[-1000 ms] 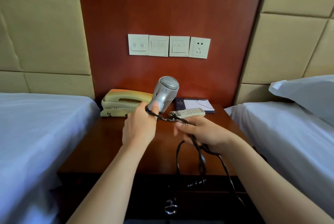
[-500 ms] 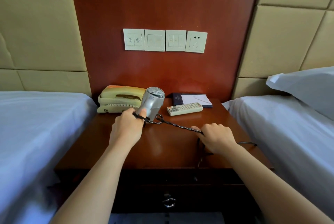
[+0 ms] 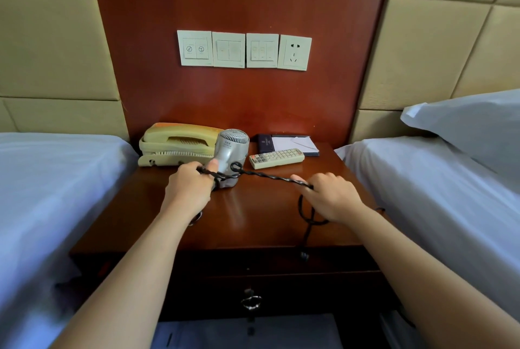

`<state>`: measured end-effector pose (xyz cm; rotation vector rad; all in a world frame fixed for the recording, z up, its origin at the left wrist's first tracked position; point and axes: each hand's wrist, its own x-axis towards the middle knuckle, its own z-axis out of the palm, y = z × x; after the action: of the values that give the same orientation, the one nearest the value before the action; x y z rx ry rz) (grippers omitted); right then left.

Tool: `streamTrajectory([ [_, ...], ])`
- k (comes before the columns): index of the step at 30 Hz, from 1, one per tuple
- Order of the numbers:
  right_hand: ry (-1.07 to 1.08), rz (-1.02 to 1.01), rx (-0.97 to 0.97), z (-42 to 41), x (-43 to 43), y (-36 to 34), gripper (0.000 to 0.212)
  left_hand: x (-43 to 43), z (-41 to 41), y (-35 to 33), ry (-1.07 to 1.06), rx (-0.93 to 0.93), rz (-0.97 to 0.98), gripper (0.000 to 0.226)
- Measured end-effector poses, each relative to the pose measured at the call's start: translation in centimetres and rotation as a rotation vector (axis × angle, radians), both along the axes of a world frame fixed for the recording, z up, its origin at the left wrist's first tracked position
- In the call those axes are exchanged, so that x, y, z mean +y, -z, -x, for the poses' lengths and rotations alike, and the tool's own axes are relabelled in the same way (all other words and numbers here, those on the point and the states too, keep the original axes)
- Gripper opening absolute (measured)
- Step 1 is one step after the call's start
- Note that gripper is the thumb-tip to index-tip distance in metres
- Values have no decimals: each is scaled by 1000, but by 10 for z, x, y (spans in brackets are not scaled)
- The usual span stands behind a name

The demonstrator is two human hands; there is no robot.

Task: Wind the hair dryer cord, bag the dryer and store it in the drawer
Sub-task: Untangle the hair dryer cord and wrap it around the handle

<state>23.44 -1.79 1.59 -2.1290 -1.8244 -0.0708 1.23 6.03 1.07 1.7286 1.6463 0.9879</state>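
Observation:
A silver hair dryer (image 3: 230, 149) stands on the wooden nightstand (image 3: 253, 213), its grille end up. My left hand (image 3: 190, 189) grips its handle, thumb on the barrel base, with a loop of cord across the fingers. The black twisted cord (image 3: 267, 175) runs taut from the dryer to my right hand (image 3: 327, 195), which pinches it over the tabletop. More cord hangs below that hand over the front edge. The closed drawer (image 3: 281, 289) with a metal ring pull sits under the top. No bag is in sight.
A beige telephone (image 3: 174, 144) stands behind my left hand. A remote control (image 3: 277, 157) and a notepad folder (image 3: 287, 144) lie at the back right. Switches and a socket (image 3: 294, 52) are on the red wall panel. Beds flank the nightstand on both sides.
The dryer came down from the air to stand on the nightstand. My right hand moved right and pulled the cord out taut, then stayed about there.

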Motion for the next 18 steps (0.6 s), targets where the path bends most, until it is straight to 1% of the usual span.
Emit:
streamTrajectory([
  [2,-6,-19,82,-1,-3,-8,60,-3,-1,-2,7,-20,8,42],
  [4,-47,-13,208,-2,-5,-18,56,-7,-4,-5,16,-44,21,41],
  [6,-139,83,376,-3,-10,-26,53,-10,-6,-7,22,-82,33,39],
  [8,-201,231,467,-2,-18,-32,50,-13,-7,-9,26,-116,39,40],
  [11,-194,406,495,2,-30,-36,44,-15,-7,-12,21,-155,46,42],
  [14,-188,471,499,3,-37,-40,44,-17,-6,-13,24,-159,64,43],
  [16,-200,536,450,4,-40,-40,48,-20,-7,-13,29,-154,73,44],
  [18,-185,641,370,7,-45,-35,49,-24,-8,-12,33,-151,77,44],
])
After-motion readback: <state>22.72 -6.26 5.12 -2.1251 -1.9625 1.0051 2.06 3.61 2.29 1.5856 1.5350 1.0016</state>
